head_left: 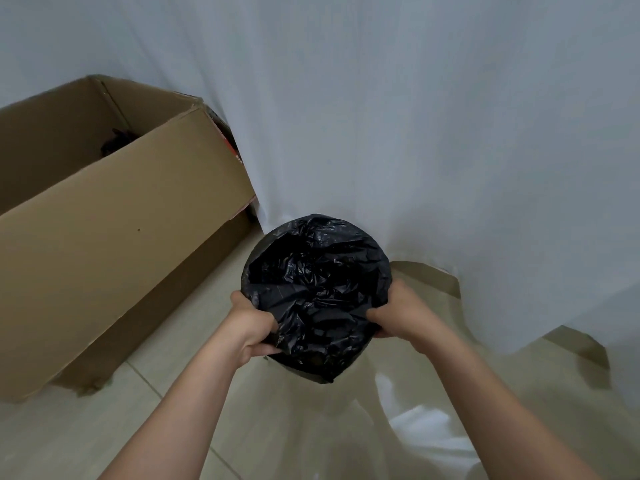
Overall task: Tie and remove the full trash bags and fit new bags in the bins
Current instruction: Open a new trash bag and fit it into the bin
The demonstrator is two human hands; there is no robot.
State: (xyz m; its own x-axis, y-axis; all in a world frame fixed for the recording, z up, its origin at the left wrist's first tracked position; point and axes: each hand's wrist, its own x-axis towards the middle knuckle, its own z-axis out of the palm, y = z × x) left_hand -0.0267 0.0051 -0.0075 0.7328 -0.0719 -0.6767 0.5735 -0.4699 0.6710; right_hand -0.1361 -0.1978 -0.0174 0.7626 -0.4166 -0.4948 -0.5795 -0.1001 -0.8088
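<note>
A black plastic trash bag (317,282) lines a round bin standing on the tiled floor by the white curtain; the bag's edge is folded over the rim and hides the bin almost entirely. My left hand (252,327) grips the bag's folded edge at the near-left side of the rim. My right hand (398,311) grips the edge at the near-right side. The bag's inside looks crumpled and dark; I cannot tell what lies in it.
A large open cardboard box (114,230) stands to the left on the floor, with something dark (117,142) inside near its far corner. A white curtain (433,133) hangs behind the bin and pools on the beige tile floor (166,410) at the right.
</note>
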